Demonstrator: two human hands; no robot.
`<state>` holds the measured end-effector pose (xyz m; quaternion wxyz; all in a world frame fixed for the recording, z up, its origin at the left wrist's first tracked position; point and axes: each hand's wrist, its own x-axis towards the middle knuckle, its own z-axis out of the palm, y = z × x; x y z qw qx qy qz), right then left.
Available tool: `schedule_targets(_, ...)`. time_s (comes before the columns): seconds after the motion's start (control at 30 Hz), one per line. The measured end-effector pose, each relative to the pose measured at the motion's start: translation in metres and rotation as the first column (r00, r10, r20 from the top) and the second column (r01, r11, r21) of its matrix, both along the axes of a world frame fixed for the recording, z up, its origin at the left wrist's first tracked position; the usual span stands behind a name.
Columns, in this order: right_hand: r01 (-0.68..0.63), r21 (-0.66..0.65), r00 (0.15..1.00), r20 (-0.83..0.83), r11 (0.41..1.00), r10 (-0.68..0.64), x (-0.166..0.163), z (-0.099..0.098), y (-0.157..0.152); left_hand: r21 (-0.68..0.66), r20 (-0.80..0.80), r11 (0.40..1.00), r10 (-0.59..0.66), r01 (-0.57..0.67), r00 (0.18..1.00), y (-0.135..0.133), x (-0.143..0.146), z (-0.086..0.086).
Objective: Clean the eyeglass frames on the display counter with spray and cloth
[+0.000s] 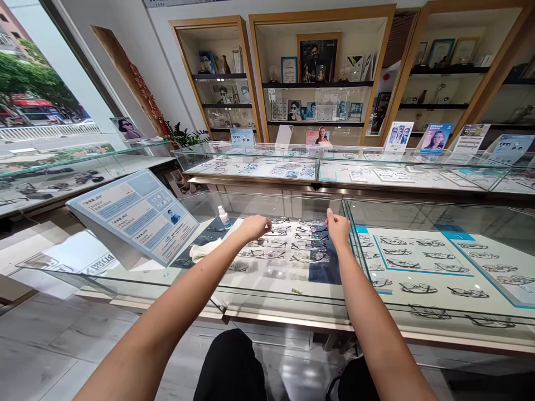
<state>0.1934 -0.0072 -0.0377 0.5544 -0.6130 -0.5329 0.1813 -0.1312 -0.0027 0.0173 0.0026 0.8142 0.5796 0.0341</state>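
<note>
Both my hands are over a glass display case (pixel 267 303) with rows of eyeglasses (pixel 266 254) inside. My left hand (pixel 256 227) is closed, its fingers curled towards the middle; what they hold, if anything, I cannot make out. My right hand (pixel 338 228) is closed too, with the thumb up against the fingers near the case's right-hand joint. Whatever is in it is too small or hidden to name. Left of my left hand lies a crumpled pale cloth (pixel 204 250), partly behind my forearm. A small white bottle (pixel 224 216) stands upright beyond it.
A tilted blue-and-white information sign (pixel 136 214) stands at the left. Another glass case (pixel 422 262) of eyeglasses adjoins on the right. Further counters (pixel 259 167) with small signs run along the back, below wooden-framed wall shelves (pixel 317 84). A small yellowish piece (pixel 296 291) lies near the front edge.
</note>
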Motion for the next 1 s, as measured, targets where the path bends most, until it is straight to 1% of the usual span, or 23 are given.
schedule_targets(0.13,0.001,0.003,1.0,-0.026,1.0,-0.001,-0.001,0.002,-0.002,-0.001,0.103,1.0,-0.014,0.015,0.995,-0.002,-0.001,0.019)
schedule_targets(0.2,-0.003,0.006,0.999,-0.04,1.0,0.003,-0.002,0.004,-0.004,-0.013,0.242,1.0,-0.015,0.019,0.97,-0.003,0.003,0.027)
schedule_targets(0.23,-0.008,0.009,0.999,-0.044,1.0,0.008,-0.002,0.005,-0.005,-0.025,0.354,0.999,-0.013,0.023,0.935,-0.003,0.007,0.03)
schedule_targets(0.27,-0.015,0.015,0.999,-0.046,1.0,0.016,-0.003,0.006,-0.006,-0.038,0.482,0.999,-0.008,0.03,0.876,-0.004,0.012,0.032)
schedule_targets(0.33,-0.042,0.04,0.998,-0.052,0.998,0.044,-0.007,0.01,-0.008,-0.049,0.717,0.997,-0.001,0.052,0.697,-0.004,0.026,0.033)
schedule_targets(0.4,-0.084,0.077,0.994,-0.059,0.993,0.088,-0.014,0.015,-0.008,-0.044,0.86,0.996,0.001,0.073,0.511,-0.003,0.041,0.032)
schedule_targets(0.5,-0.172,0.134,0.979,-0.09,0.976,0.185,-0.027,0.024,-0.002,-0.07,0.965,0.991,0.037,0.115,0.261,0.002,0.065,0.025)
schedule_targets(0.57,-0.272,0.157,0.934,-0.196,0.949,0.3,-0.036,0.03,0.005,-0.098,0.987,0.984,0.077,0.148,0.144,0.007,0.079,0.02)
schedule_targets(0.6,-0.334,0.162,0.89,-0.271,0.929,0.367,-0.04,0.032,0.008,-0.107,0.99,0.981,0.09,0.162,0.106,0.01,0.084,0.017)
schedule_targets(0.67,-0.442,0.171,0.785,-0.4,0.88,0.473,-0.046,0.034,0.013,-0.11,0.993,0.977,0.101,0.184,0.055,0.015,0.094,0.009)
schedule_targets(0.7,-0.48,0.176,0.742,-0.441,0.859,0.505,-0.048,0.034,0.015,-0.104,0.995,0.975,0.1,0.194,0.031,0.018,0.099,0.005)
schedule_targets(0.77,-0.519,0.19,0.697,-0.47,0.833,0.542,-0.05,0.032,0.016,-0.086,0.995,0.974,0.093,0.209,-0.023,0.022,0.105,-0.005)
schedule_targets(0.87,-0.522,0.218,0.696,-0.451,0.825,0.56,-0.051,0.026,0.016,-0.072,0.991,0.972,0.095,0.226,-0.094,0.024,0.11,-0.02)
schedule_targets(0.93,-0.499,0.231,0.716,-0.433,0.835,0.548,-0.051,0.023,0.015,-0.082,0.989,0.968,0.108,0.236,-0.099,0.021,0.111,-0.028)
schedule_targets(1.0,-0.472,0.235,0.741,-0.417,0.85,0.527,-0.051,0.021,0.014,-0.097,0.99,0.966,0.119,0.241,-0.078,0.018,0.109,-0.033)
